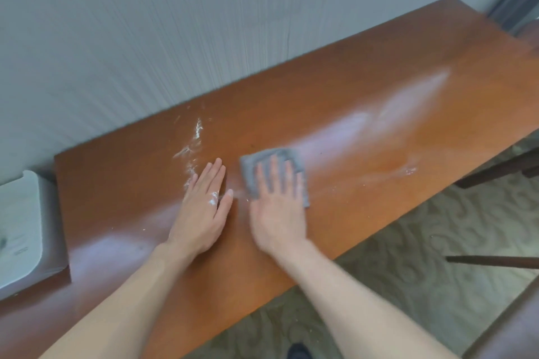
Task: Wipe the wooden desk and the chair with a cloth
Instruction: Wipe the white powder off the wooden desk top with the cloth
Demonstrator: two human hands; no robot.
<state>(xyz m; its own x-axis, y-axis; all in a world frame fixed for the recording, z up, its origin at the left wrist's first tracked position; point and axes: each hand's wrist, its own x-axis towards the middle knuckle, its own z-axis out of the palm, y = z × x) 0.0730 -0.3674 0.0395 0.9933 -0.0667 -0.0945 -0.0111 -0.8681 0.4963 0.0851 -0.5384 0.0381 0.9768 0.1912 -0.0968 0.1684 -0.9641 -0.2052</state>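
The scene is lit softly and evenly, with no hard shadows cast. Broad pale glare is spread across the polished table [335, 90], strongest towards its right part and along its near left edge. Motion blur is seen on the right hand [277, 210] and the cloth [253, 163] beneath it, while the left hand [204, 207] is rendered more sharply. Straight edges are bowed by wide-angle distortion, and detail is smeared near the frame's borders
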